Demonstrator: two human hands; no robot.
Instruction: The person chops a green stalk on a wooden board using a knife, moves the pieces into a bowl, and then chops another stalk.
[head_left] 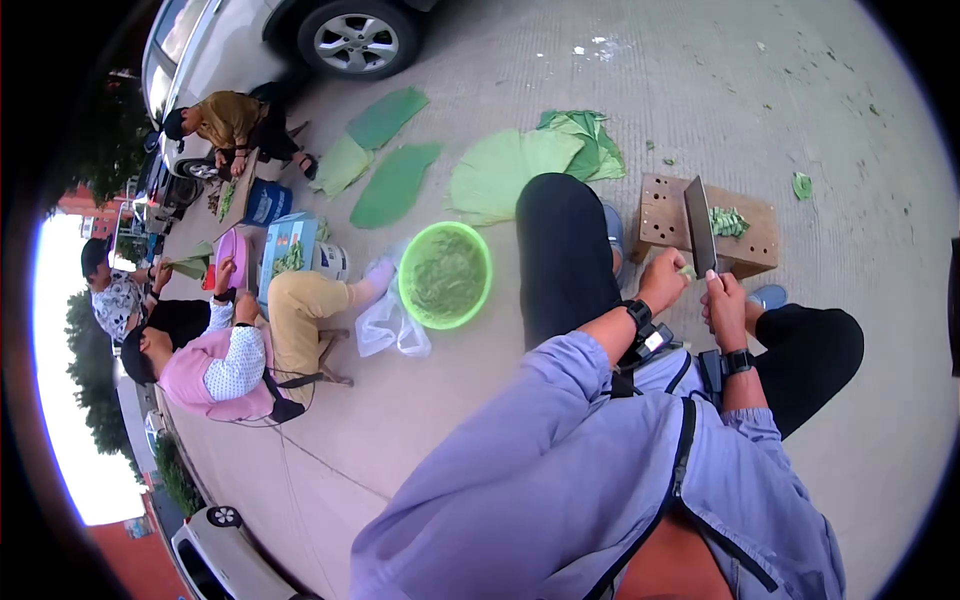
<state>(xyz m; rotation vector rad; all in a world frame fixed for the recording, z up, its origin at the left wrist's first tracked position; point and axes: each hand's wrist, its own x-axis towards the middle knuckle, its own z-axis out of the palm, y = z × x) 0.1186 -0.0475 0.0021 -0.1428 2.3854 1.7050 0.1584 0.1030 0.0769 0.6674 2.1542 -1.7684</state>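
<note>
My right hand (725, 304) is closed round the handle of a cleaver (700, 226). Its broad blade stands on edge over a wooden block with round holes (660, 222). A small heap of cut green leaf strips (729, 222) lies on the block, to the right of the blade. Close by on the left, my left hand (664, 282) has its fingers closed on a small pale green leaf piece (687, 271), most of it hidden. Both hands are near each other, between my knees and at the near side of the block.
Large green leaves (510, 172) lie on the concrete to the left. A green basin (446, 275) holds wet shredded greens beside a white plastic bag (392, 326). Several people sit further left with tubs, including a person in a pink vest (205, 375). A parked car (235, 45) stands beyond.
</note>
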